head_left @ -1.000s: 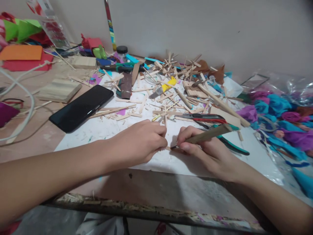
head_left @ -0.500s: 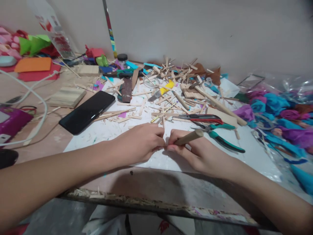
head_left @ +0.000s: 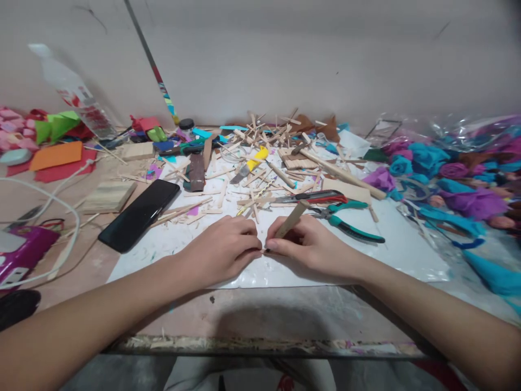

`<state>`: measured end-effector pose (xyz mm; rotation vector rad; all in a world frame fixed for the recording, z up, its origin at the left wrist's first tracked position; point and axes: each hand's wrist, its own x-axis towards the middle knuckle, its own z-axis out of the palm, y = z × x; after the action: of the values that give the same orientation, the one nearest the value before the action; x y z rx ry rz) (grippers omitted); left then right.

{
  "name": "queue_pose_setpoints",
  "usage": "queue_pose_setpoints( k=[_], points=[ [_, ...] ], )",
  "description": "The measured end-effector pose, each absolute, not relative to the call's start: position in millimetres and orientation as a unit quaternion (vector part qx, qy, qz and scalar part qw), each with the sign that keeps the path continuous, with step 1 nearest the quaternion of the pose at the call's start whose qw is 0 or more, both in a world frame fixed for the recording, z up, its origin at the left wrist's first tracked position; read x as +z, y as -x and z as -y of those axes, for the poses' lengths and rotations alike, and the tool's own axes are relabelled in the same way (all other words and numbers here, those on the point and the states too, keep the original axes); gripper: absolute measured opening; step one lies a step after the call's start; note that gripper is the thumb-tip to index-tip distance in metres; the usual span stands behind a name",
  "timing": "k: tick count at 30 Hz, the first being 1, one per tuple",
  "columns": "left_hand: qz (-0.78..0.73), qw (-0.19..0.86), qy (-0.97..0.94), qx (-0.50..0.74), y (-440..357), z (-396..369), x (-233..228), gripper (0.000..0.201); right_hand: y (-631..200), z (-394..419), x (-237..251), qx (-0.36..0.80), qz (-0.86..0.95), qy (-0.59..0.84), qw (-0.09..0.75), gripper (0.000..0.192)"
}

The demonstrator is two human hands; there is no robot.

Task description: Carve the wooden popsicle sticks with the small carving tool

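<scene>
A wooden-handled tool (head_left: 291,219) sits pinched in the right hand (head_left: 309,245), its handle slanting up and away to the right, tip down beside the left hand (head_left: 222,250), whose curled fingers press the white sheet (head_left: 391,247).

You're at home craft table (head_left: 73,239): wood stick scraps (head_left: 260,141) piled at far edge, pliers (head_left: 350,225), crepe-paper flowers (head_left: 443,174) at right edge.

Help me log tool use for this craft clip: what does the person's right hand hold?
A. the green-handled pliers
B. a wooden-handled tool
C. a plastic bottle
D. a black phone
B: the right hand grips a wooden-handled tool, its tip down by the left hand; the green-handled pliers lie apart on the white sheet.
</scene>
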<state>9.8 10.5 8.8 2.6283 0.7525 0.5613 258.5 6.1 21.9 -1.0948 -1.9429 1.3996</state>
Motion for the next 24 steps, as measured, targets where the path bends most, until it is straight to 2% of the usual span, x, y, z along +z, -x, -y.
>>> queue_pose_setpoints(
  k=[6, 12, 20, 24],
  points=[
    [-0.278, 0.187, -0.916, 0.221, -11.7, -9.4, 12.5, 0.024, -262.5, -15.5, 16.6, 0.642, 0.569, 0.395, 0.328, 0.035],
    [-0.294, 0.250, -0.878, 0.282, -11.1, -0.4, 17.0, 0.024, -272.9, -19.3, 20.6, 0.746, 0.475, 0.333, 0.327, 0.034],
    [-0.305, 0.382, -0.817, 0.306, -14.3, 11.4, 30.7, 0.033, -271.6, -12.5, 22.7, 0.746, 0.454, 0.314, 0.374, 0.038],
    [-0.310, 0.456, -0.774, 0.311, -13.0, 12.8, 30.1, 0.037, -276.3, -17.4, 22.9, 0.703, 0.451, 0.326, 0.443, 0.029]
  ],
)
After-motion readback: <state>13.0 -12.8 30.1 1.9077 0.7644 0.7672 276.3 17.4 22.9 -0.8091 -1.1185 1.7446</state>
